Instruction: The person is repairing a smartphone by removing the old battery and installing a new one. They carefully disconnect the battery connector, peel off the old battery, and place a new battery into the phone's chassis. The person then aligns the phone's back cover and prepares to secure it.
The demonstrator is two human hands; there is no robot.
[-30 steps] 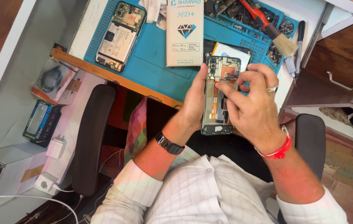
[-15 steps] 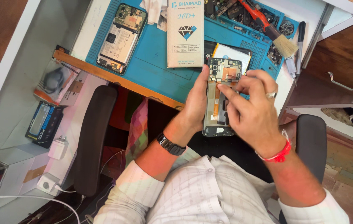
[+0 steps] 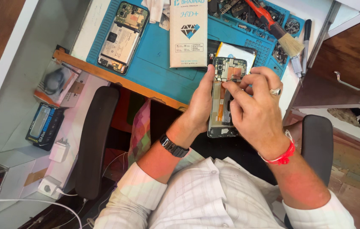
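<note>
A blue repair mat (image 3: pixel 159 63) covers the bench at the top of the frame, with a second opened phone (image 3: pixel 123 36) at upper left. Your left hand (image 3: pixel 199 106) grips the opened phone (image 3: pixel 224 101) by its long edge at centre frame; your right hand (image 3: pixel 252 106) pinches at its upper board. Judged light, rigid, fragile: hold the frame edges only, never the exposed flex
</note>
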